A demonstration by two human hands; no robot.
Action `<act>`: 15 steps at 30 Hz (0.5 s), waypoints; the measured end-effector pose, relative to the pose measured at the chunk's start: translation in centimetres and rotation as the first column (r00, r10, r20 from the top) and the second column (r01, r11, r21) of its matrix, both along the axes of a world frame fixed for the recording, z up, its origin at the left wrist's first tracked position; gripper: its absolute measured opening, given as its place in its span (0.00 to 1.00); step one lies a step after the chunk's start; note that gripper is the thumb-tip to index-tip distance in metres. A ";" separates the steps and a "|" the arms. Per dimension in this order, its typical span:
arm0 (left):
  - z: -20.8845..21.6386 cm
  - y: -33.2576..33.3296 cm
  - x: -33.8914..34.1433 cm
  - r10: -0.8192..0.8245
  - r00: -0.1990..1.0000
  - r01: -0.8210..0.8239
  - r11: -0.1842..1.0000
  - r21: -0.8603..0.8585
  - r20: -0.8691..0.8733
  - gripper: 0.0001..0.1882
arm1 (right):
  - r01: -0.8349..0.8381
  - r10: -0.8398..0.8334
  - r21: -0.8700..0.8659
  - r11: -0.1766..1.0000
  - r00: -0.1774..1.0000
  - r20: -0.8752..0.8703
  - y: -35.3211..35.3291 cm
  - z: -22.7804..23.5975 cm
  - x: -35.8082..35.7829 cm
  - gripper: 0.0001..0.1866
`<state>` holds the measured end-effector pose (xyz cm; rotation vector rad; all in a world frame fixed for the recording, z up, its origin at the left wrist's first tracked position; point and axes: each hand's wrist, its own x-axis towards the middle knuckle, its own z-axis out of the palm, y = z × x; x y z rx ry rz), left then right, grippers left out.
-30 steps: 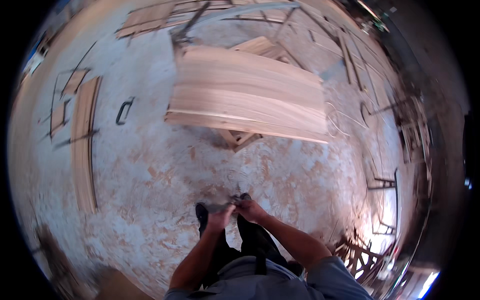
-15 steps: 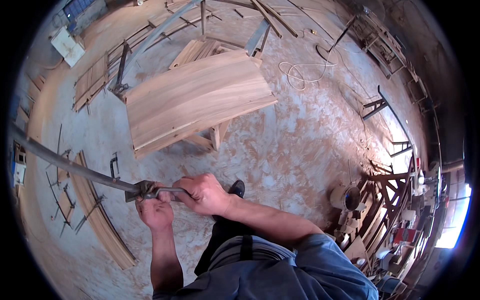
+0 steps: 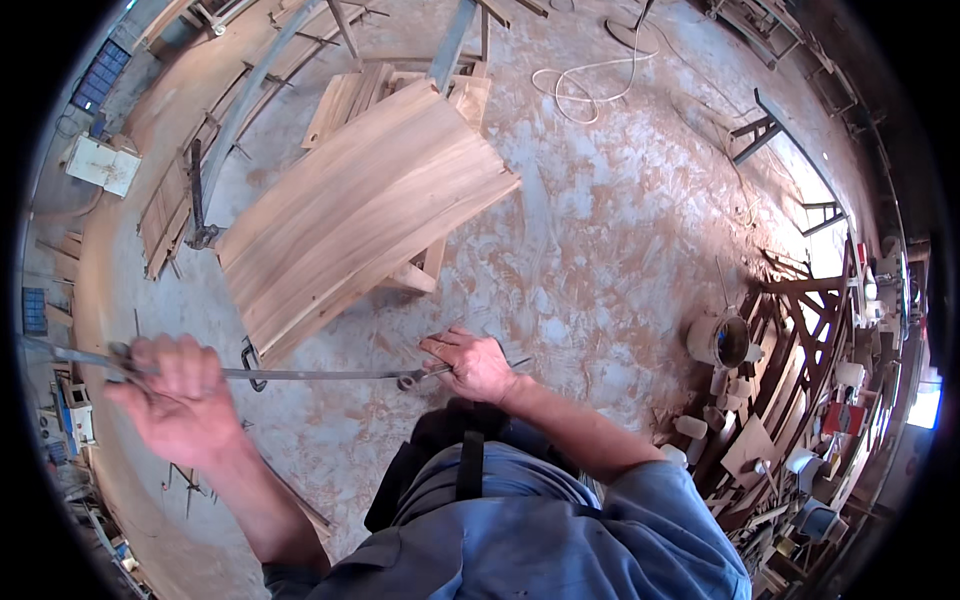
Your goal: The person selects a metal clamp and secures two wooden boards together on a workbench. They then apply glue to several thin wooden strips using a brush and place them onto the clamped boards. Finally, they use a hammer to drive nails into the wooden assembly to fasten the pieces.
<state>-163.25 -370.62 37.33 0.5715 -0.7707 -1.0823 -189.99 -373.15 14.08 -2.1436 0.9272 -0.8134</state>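
A long metal bar clamp (image 3: 310, 375) stretches across in front of me, roughly level, from the left rim to just past the middle. My left hand (image 3: 180, 400) is closed around its left part, at a dark jaw piece; motion blurs the fingers a little. My right hand (image 3: 472, 365) grips the clamp's other end, beside a ring-shaped fitting, and a thin rod sticks out past that hand. Beyond the bar a pale wooden panel (image 3: 365, 210) lies tilted on wooden supports. Neither hand touches the panel.
A black C-shaped clamp (image 3: 252, 370) shows behind the bar, near the panel's corner. Loose boards (image 3: 330, 110) lie beyond the panel. At right stand a bucket (image 3: 715, 340) and stacked dark timber (image 3: 790, 370). A pale cable (image 3: 590, 95) loops on the floor.
My left hand has moved from the clamp's screw end far left along the bar. The right hand has gone right with that end. The view has shifted, and the panel appears more slanted.
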 end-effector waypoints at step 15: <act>-8.2 -21.6 10.7 0.303 0.949 -0.249 0.894 0.373 -0.093 0.21 | 0.198 -0.190 0.004 0.980 0.945 -0.266 -3.0 4.1 2.1 0.10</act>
